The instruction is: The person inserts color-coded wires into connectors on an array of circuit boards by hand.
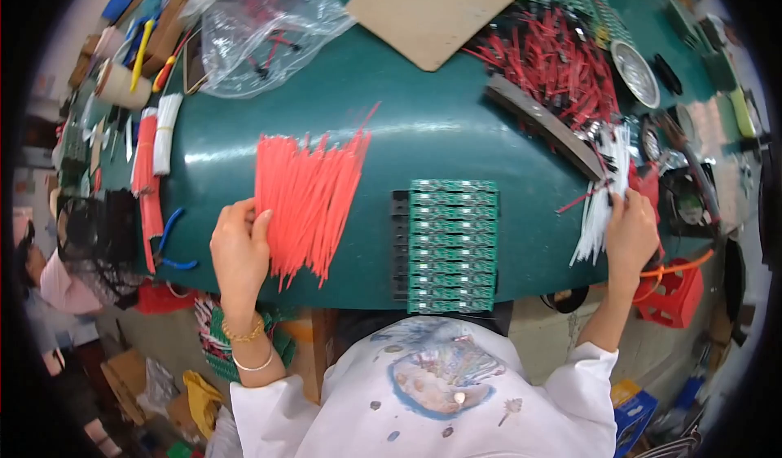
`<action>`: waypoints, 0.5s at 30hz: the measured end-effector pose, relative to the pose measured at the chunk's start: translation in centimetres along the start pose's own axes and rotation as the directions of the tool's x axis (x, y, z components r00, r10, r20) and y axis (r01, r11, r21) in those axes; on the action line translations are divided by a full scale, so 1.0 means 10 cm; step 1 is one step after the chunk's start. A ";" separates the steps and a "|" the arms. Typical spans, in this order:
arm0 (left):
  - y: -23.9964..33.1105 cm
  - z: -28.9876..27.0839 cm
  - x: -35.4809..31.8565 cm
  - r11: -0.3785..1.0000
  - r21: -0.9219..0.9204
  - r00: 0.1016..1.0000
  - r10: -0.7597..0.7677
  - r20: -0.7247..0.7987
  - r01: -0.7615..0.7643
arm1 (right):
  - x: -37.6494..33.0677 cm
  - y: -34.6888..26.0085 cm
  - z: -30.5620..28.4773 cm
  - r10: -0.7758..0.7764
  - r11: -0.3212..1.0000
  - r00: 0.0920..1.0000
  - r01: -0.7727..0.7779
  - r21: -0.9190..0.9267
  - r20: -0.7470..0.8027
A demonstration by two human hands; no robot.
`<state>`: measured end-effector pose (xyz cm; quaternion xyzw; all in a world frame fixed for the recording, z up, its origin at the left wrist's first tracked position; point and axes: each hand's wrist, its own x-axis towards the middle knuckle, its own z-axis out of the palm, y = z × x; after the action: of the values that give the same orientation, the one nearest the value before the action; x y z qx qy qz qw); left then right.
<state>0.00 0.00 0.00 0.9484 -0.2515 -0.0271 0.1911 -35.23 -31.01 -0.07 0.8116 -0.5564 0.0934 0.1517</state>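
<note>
A fan of short red wires lies spread on the green table. My left hand rests on its left edge, thumb and fingers touching the wires. A stack of green circuit board strips sits at the table's near edge between my hands. At the right, my right hand pinches a bundle of white wires near the table's rim, with a red wire or two among them.
A heap of red and black wires lies behind a grey bar. A brown board and a clear plastic bag lie at the back. Wire bundles, blue-handled pliers, a metal bowl and a red crate surround the work area.
</note>
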 end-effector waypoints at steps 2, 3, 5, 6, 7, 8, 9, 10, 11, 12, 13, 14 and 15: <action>0.11 0.03 -0.17 0.998 -0.045 0.998 0.040 0.043 -0.038 | 0.13 0.26 -0.06 -0.059 0.998 0.998 0.058 0.016 0.001; -0.20 -0.23 0.39 0.992 0.022 0.992 0.121 0.022 -0.121 | -0.05 -0.27 0.05 0.029 0.996 0.999 -0.030 0.079 0.012; -0.19 -0.20 0.34 0.994 -0.103 0.990 -0.030 0.139 0.045 | 0.10 -0.15 -0.02 0.038 0.996 0.988 -0.050 0.072 0.152; -0.24 -0.21 0.36 0.988 -0.156 0.987 0.017 0.158 0.008 | 0.13 -0.14 -0.07 0.018 0.995 0.987 -0.034 0.098 0.162; -0.24 -0.23 0.37 0.987 -0.160 0.987 0.011 0.159 0.015 | 0.17 -0.10 -0.11 0.011 0.995 0.987 -0.027 0.094 0.160; -0.22 -0.27 0.39 0.988 -0.151 0.974 0.006 0.228 0.030 | 0.21 -0.05 -0.13 0.012 0.998 0.985 -0.022 0.056 0.174; -0.23 -0.32 0.44 0.990 -0.136 0.955 0.007 0.296 0.035 | 0.22 -0.04 -0.16 0.021 0.999 0.982 -0.026 0.022 0.188; -0.24 -0.34 0.46 0.993 -0.122 0.959 0.025 0.283 0.010 | 0.23 -0.05 -0.18 0.022 0.999 0.982 -0.026 0.019 0.189; -0.25 -0.37 0.49 0.992 -0.123 0.958 0.025 0.285 0.011 | 0.24 -0.05 -0.20 0.000 1.000 0.985 0.002 -0.015 0.170; -0.26 -0.40 0.52 0.992 -0.115 0.940 -0.002 0.340 0.044 | 0.24 -0.05 -0.21 -0.020 0.998 0.988 0.028 -0.052 0.152; -0.25 -0.43 0.55 0.992 -0.105 0.919 -0.029 0.394 0.076 | 0.24 -0.04 -0.20 -0.017 0.998 0.988 0.026 -0.058 0.153; -0.22 -0.45 0.56 0.990 -0.119 0.915 -0.022 0.404 0.076 | 0.23 -0.02 -0.15 -0.096 0.991 0.988 0.107 -0.085 0.123; -0.22 -0.45 0.57 0.990 -0.122 0.914 -0.020 0.404 0.075 | 0.24 -0.01 -0.10 -0.177 0.976 0.980 0.187 -0.112 0.095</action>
<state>6.69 0.53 3.57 0.9133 -0.2599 -0.2430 0.1982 -34.24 -32.72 1.64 0.8517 -0.4903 0.0110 0.1846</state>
